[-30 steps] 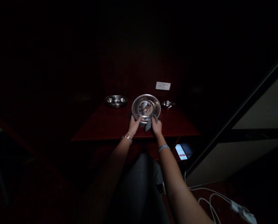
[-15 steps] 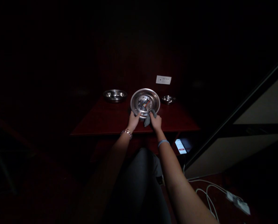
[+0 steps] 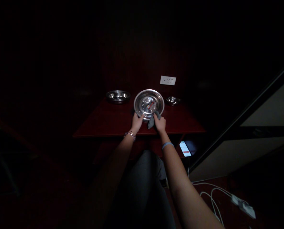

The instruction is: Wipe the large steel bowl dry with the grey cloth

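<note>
A shiny round metal basin (image 3: 138, 101) with a label on its inner bottom is tilted toward me above the table. My left hand (image 3: 137, 123) grips its lower left rim, thumb on the inside. At the lower right rim, my right hand (image 3: 160, 122) is closed on a grey cloth (image 3: 151, 122), which it presses against the rim. The fingers behind the basin are hidden. Another metal basin (image 3: 118, 97) stands on the table to the left, and a smaller metal bowl (image 3: 172, 100) to the right.
The dark red table (image 3: 103, 125) has its front edge just before my knees. A white wall socket (image 3: 168, 80) is behind it. Below the right side lies a lit phone (image 3: 185, 149). White cables run on the floor to a power strip (image 3: 243, 206).
The basin and both hands keep almost the same pose. The whole view has shifted very slightly; the cloth has barely moved at the rim.
</note>
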Demonstrator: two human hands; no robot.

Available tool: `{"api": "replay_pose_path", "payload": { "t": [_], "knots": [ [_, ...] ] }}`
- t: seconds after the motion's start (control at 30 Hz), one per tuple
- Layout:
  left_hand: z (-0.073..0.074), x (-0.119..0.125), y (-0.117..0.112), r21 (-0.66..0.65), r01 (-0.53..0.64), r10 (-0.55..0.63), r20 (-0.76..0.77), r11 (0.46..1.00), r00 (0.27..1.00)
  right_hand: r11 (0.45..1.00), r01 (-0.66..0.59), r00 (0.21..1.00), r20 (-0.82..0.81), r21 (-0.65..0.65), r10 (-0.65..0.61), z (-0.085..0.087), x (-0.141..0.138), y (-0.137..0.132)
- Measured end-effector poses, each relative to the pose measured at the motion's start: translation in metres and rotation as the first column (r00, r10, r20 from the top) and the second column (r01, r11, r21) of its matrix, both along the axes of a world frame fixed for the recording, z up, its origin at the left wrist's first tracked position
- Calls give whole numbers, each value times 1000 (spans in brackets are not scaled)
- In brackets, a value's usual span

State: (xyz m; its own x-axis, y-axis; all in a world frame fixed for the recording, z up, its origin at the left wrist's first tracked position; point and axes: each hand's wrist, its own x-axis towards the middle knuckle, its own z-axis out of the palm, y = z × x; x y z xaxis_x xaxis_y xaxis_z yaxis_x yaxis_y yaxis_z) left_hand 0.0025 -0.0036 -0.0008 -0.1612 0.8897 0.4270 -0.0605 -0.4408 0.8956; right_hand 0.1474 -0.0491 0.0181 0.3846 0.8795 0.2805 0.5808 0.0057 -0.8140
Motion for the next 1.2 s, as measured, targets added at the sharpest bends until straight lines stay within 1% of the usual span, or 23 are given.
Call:
{"api": "replay_pose_path", "payload": {
  "t": [0.23,0.37,0.5,0.63,0.7,0.87,1.0,1.1,1.2],
  "knots": [
    [2,0,-2,-16,-21,21,-25,1000,999,1000,-1,1000,-2,6,1,0,0,0],
    [2,0,-4,4,-8,8,-24,1000,1000,1000,10,1000,-6,3,-10,0,0,0],
    [1,0,-4,5,-7,7,-28,1000,1000,1000,14,999,-39,12,-14,0,0,-1],
    [2,0,-4,-22,-16,15,-38,1000,999,1000,12,997,-71,23,-10,-1,1,-1],
    [3,0,-5,-36,-11,11,-17,999,1000,999,14,997,-77,29,-12,0,1,-1],
    [6,0,-7,-81,-9,18,106,997,994,998,43,996,-81,48,-39,2,0,-2],
    [8,-1,-7,-41,-47,53,170,998,984,998,48,995,-91,48,-44,4,-1,-4],
    [8,-2,-6,-31,-56,60,186,998,981,998,48,996,-83,40,-45,5,-2,-6],
    [6,-2,-4,-40,-40,46,160,998,986,997,62,996,-70,34,-59,5,-1,-5]
  ]
}}
